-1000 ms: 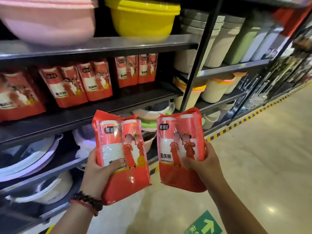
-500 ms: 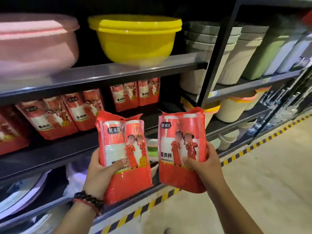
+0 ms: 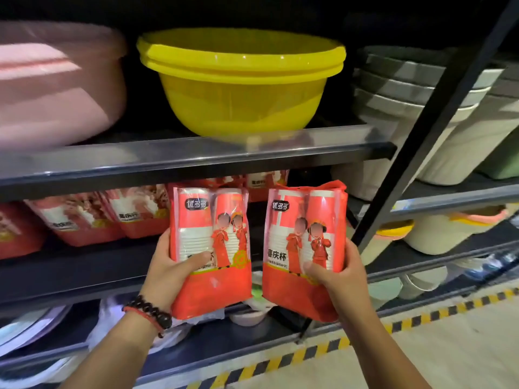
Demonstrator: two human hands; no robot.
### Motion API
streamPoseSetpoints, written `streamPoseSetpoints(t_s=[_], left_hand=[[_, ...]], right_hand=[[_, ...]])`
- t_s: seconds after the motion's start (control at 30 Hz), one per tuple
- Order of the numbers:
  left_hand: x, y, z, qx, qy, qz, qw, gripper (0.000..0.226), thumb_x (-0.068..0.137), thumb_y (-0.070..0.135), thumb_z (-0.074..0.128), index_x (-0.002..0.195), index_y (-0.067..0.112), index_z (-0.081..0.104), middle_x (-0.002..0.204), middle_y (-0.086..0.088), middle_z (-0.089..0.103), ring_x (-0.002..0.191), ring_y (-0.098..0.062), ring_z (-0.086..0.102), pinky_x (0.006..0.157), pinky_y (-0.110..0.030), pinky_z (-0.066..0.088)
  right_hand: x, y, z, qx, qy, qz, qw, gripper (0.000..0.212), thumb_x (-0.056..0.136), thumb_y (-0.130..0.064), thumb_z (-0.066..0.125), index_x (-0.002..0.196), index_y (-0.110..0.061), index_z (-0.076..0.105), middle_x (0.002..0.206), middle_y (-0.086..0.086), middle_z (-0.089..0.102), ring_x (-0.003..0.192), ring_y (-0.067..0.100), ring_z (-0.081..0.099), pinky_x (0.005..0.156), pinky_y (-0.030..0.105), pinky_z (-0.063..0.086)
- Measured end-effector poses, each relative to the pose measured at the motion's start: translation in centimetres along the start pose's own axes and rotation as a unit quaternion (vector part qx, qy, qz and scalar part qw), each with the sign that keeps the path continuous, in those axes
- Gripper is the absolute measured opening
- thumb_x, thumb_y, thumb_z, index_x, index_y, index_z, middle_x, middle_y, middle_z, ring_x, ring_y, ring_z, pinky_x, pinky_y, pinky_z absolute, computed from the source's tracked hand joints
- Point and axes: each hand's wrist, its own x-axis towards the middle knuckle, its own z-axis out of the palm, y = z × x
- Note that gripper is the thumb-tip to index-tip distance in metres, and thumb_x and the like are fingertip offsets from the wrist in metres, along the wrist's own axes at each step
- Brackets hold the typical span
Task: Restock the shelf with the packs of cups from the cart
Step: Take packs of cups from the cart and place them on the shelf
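Packs of cups are the business here, and the person has two of them in hand, held upright side by side in front of the shelf unit (image 3: 196,161), near its dark upright post (image 3: 438,113).

Largest first: the unit's upper board carries a pink basin (image 3: 53,88) toward its left end and a stack of yellow basins (image 3: 241,80) at its middle. The board below (image 3: 84,265) is the one being restocked; a row of matching red packs (image 3: 92,217) already stands along its back, from the left end toward the middle, with a few more just visible behind the tops of the held packs. The front strip of that board, right before the hands, looks bare.

The left pack (image 3: 210,248) sits in the left hand (image 3: 168,268), fingers curled round its left edge and the thumb pressed across its printed face. The right pack (image 3: 306,248) is gripped the same way by the right hand (image 3: 339,273), fingers wrapped round the right edge, thumb on the front. The two packs stand just beside each other, barely apart, their tops reaching up to the front lip of the upper board. A beaded bracelet (image 3: 151,313) circles the left wrist.

The step in hand appears to be the carry to the shelf: packs lifted and lined up, not yet set down. The next move likely calls for pushing both forward under the upper board, clearing its lip, and standing them on the lower board in front of or beside the stocked row, then letting go without toppling the soft bags.
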Motion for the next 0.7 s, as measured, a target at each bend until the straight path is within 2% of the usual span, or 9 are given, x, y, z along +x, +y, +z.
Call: streamPoseSetpoints(t_s=[0.13, 0.2, 0.3, 0.37, 0.43, 0.5, 0.6, 0.63, 0.7], left_hand=[[4.3, -0.7, 0.5, -0.009, -0.001, 0.005, 1.0, 0.086, 0.043, 0.028, 0.088, 0.121, 0.024, 0.053, 0.105, 0.004, 0.075, 0.093, -0.009, 0.072, 0.07, -0.02, 0.057], [6.7, -1.0, 0.5, -0.015, 0.014, -0.02, 1.0, 0.075, 0.041, 0.026, 0.089, 0.11, 0.02, 0.058, 0.101, -0.001, 0.073, 0.088, -0.013, 0.071, 0.069, -0.023, 0.057], [10.2, -2.5, -0.1, -0.013, -0.02, -0.077, 0.997, 0.051, 0.042, 0.026, 0.093, 0.087, 0.007, 0.077, 0.098, -0.019, 0.075, 0.082, -0.023, 0.071, 0.075, -0.034, 0.055], [12.4, -3.5, -0.4, -0.012, -0.013, -0.099, 0.995, 0.065, 0.04, 0.018, 0.096, 0.098, -0.001, 0.074, 0.105, -0.027, 0.071, 0.08, -0.022, 0.07, 0.074, -0.031, 0.057], [14.9, -4.4, -0.6, 0.021, -0.003, -0.045, 0.999, 0.073, 0.046, 0.006, 0.091, 0.114, 0.008, 0.064, 0.106, -0.015, 0.071, 0.081, -0.007, 0.071, 0.071, -0.019, 0.057], [16.8, -4.8, -0.7, 0.064, -0.02, 0.002, 0.998, 0.07, 0.046, 0.009, 0.096, 0.107, 0.023, 0.063, 0.099, 0.004, 0.072, 0.081, 0.004, 0.069, 0.07, -0.013, 0.055], [18.2, -5.2, -0.4, 0.054, -0.076, -0.002, 0.996, 0.063, 0.037, 0.042, 0.098, 0.096, 0.039, 0.076, 0.093, 0.011, 0.077, 0.088, -0.002, 0.072, 0.074, -0.018, 0.057], [18.6, -5.5, -0.4, 0.05, -0.085, -0.007, 0.995, 0.061, 0.038, 0.042, 0.098, 0.094, 0.04, 0.077, 0.095, 0.012, 0.077, 0.091, -0.005, 0.073, 0.077, -0.021, 0.058], [19.6, -6.1, -0.6, 0.056, -0.085, -0.004, 0.995, 0.057, 0.043, 0.029, 0.096, 0.097, 0.034, 0.077, 0.098, 0.007, 0.078, 0.097, -0.011, 0.072, 0.081, -0.028, 0.059]], right_hand=[[3.9, 0.3, 1.3, 0.002, -0.007, -0.008, 1.0, 0.079, 0.052, -0.036, 0.09, 0.124, -0.04, 0.058, 0.111, -0.008, 0.074, 0.096, 0.017, 0.074, 0.078, 0.045, 0.062], [5.7, 0.6, 2.1, -0.006, -0.002, -0.011, 1.0, 0.075, 0.054, -0.033, 0.089, 0.123, -0.038, 0.059, 0.111, -0.005, 0.074, 0.096, 0.018, 0.074, 0.082, 0.049, 0.062], [8.1, 1.0, 3.2, -0.013, 0.01, -0.025, 1.0, 0.078, 0.051, -0.035, 0.089, 0.123, -0.039, 0.059, 0.109, -0.007, 0.074, 0.097, 0.017, 0.073, 0.081, 0.044, 0.061], [9.6, 1.7, 4.0, -0.016, 0.019, -0.032, 0.999, 0.08, 0.049, -0.038, 0.089, 0.123, -0.044, 0.057, 0.109, -0.011, 0.074, 0.096, 0.013, 0.073, 0.079, 0.038, 0.059], [10.8, 2.3, 4.5, -0.017, 0.02, -0.037, 0.999, 0.077, 0.05, -0.04, 0.09, 0.118, -0.053, 0.056, 0.109, -0.013, 0.073, 0.095, 0.011, 0.073, 0.079, 0.039, 0.059], [11.8, 3.2, 4.7, -0.015, 0.019, -0.038, 0.999, 0.075, 0.05, -0.04, 0.091, 0.115, -0.057, 0.056, 0.111, -0.011, 0.073, 0.096, 0.012, 0.073, 0.08, 0.041, 0.059], [12.9, 4.3, 4.5, -0.02, 0.008, -0.034, 0.999, 0.075, 0.049, -0.042, 0.093, 0.112, -0.059, 0.057, 0.111, -0.012, 0.073, 0.096, 0.013, 0.073, 0.079, 0.042, 0.06], [13.2, 4.7, 4.3, -0.023, 0.003, -0.033, 0.999, 0.075, 0.048, -0.043, 0.093, 0.112, -0.059, 0.057, 0.111, -0.012, 0.072, 0.096, 0.014, 0.073, 0.079, 0.042, 0.06], [14.0, 5.3, 3.7, -0.021, -0.018, -0.036, 0.999, 0.08, 0.045, -0.047, 0.095, 0.115, -0.055, 0.057, 0.112, -0.01, 0.072, 0.097, 0.015, 0.073, 0.078, 0.042, 0.061]])
